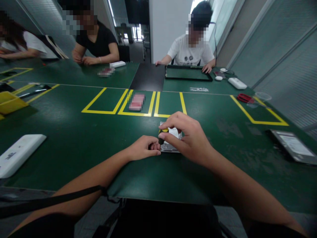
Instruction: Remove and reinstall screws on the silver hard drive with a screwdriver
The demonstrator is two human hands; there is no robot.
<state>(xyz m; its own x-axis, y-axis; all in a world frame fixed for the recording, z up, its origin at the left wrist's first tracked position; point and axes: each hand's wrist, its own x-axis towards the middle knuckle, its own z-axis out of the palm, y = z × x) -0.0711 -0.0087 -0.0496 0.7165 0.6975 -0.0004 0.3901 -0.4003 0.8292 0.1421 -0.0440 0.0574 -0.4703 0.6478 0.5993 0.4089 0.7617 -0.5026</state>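
Green bench, seen from its near edge. At the left edge stands a yellow bin, cut off by the view; toward the near left corner lies a white oblong device. At the far edge sits a person in a black top, forearms on the bench. Yellow tape outlines run along the middle, one enclosing a blurred pink rectangular object. Near the middle of the near edge, the left hand has its fingers curled at the left side of a silver hard disk drive; whether they grip it cannot be told. The drive lies on the bench, partly covered by the right hand, which pinches a yellow-and-black screwdriver between thumb and fingers at the drive's left part; the tool's tip is hidden. Beyond, a black panel lies beside a black rectangular frame; a person in a white T-shirt at the far edge has a hand on each. Toward the far right corner lies a white rounded device, then a red coil; by the right edge, a second hard disk drive bears a pale label
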